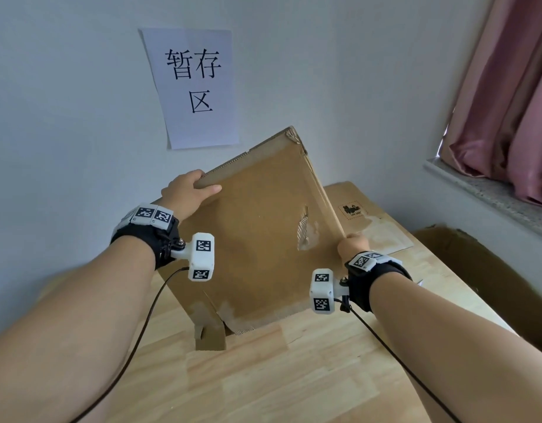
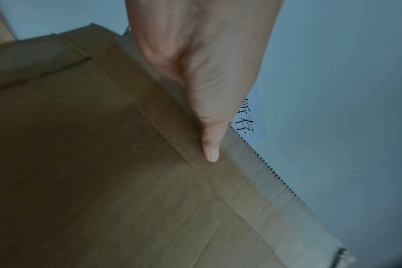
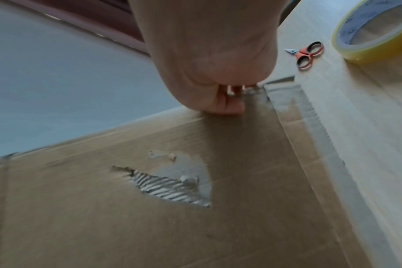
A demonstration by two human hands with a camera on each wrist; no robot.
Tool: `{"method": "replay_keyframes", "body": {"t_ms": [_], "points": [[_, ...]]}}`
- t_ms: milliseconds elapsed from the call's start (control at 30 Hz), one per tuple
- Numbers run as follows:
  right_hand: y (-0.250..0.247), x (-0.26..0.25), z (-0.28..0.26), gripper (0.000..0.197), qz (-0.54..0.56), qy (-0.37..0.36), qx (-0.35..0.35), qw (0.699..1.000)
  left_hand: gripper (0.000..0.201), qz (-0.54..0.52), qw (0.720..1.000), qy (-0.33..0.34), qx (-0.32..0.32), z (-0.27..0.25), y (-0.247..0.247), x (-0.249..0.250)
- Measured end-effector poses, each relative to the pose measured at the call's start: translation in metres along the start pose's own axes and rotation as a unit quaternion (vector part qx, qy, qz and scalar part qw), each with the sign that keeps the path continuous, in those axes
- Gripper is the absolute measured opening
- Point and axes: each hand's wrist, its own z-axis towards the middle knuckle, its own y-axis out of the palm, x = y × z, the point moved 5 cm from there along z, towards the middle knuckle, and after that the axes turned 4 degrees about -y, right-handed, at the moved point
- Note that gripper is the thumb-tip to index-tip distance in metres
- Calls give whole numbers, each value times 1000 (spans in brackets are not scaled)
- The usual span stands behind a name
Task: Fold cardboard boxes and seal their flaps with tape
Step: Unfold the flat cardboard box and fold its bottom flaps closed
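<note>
Head view: a flattened box [image 1: 257,227] stands tilted on the desk [image 1: 294,377], one corner down. Left hand [image 1: 187,190] grips its upper left edge, thumb across the front panel. Right hand [image 1: 352,245] is curled round its right edge. Right wrist view shows tape [image 3: 376,32] and scissors [image 3: 306,54] on the desk beyond the box.

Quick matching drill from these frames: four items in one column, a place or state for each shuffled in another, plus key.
1. flattened brown cardboard box
2. yellowish roll of clear tape
3. red-handled scissors
4. white paper sign with black characters

A. stuck on the wall
B. lying on the wooden table, beyond the roll
C. held tilted in both hands
D. resting on the table, nearest the right wrist camera

Pairs: 1-C, 2-D, 3-B, 4-A
</note>
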Motion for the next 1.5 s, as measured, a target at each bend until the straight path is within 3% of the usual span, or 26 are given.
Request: {"method": "replay_keyframes", "body": {"t_ms": [267, 367, 500, 600, 833, 967, 1133, 1233, 1367, 1500], "points": [[5, -34, -7, 29, 41, -52, -50, 997, 21, 13, 988, 121, 91, -12, -28, 38], [4, -54, -2, 37, 69, -89, -36, 993, 25, 63, 972, 185, 128, -14, -40, 60], [3, -68, -9, 44, 68, -75, -36, 994, 32, 102, 960, 234, 115, -17, -46, 79], [-2, -63, -23, 43, 26, -52, -60, 996, 32, 117, 960, 244, 69, -16, -32, 72], [-19, -83, -27, 36, 112, -147, -20, 983, 26, 153, 967, 206, 8, -11, 9, 40], [-27, -114, -32, 49, 120, -198, 1, 973, 27, 152, 964, 215, -26, -19, 21, 45], [-22, -148, -34, 33, -23, -269, -25, 963, 26, 139, 964, 217, -64, -23, 19, 45], [-12, -152, -33, 22, -136, -262, -44, 954, 26, 120, 974, 172, -82, -25, 15, 38], [-9, -145, -33, 8, -194, -234, -38, 952, 30, 132, 977, 122, -111, -29, 17, 26], [-12, -142, -34, 19, -226, -224, -34, 947, 25, 205, 956, 158, -137, -35, 22, 34]]}}
